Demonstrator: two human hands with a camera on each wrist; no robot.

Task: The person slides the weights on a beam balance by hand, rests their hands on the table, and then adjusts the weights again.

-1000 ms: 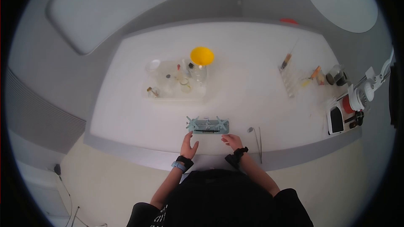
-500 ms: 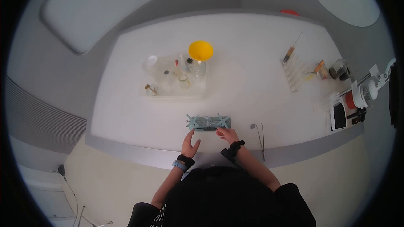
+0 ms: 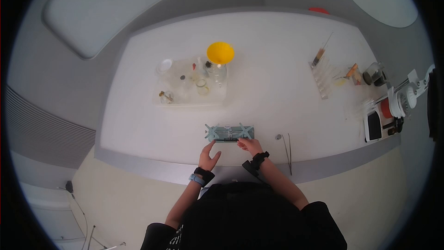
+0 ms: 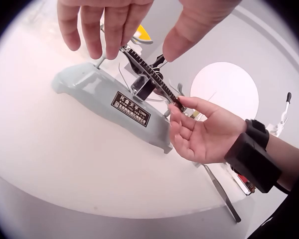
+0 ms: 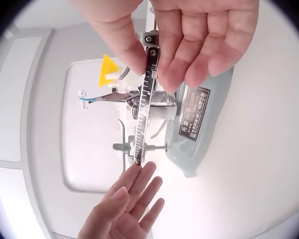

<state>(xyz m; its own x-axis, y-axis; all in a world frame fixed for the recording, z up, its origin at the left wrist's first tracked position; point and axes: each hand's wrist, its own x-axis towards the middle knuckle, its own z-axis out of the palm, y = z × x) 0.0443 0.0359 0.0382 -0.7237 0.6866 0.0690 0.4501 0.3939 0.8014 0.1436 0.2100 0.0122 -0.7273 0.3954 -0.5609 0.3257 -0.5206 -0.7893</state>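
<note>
A pale green tray balance, without trays on its cross-shaped supports, stands near the table's front edge. Along its front runs a black graduated beam with white marks. My right hand pinches the small rider near the beam's right end between thumb and index finger; its other fingers curl loosely. My left hand is at the beam's left end, fingers fairly straight and thumb apart, holding nothing. In the right wrist view the left fingertips are right at the beam's end. A dark nameplate marks the base.
Right of the balance lie metal tweezers and a small grey round piece. A translucent tray of glassware and a yellow funnel are farther back. At the right stand a test tube rack and a white stand device.
My right hand has moved left and forward onto the beam's right end and taken the rider between its fingertips. The left hand stays by the left end. The head view has shifted slightly.
</note>
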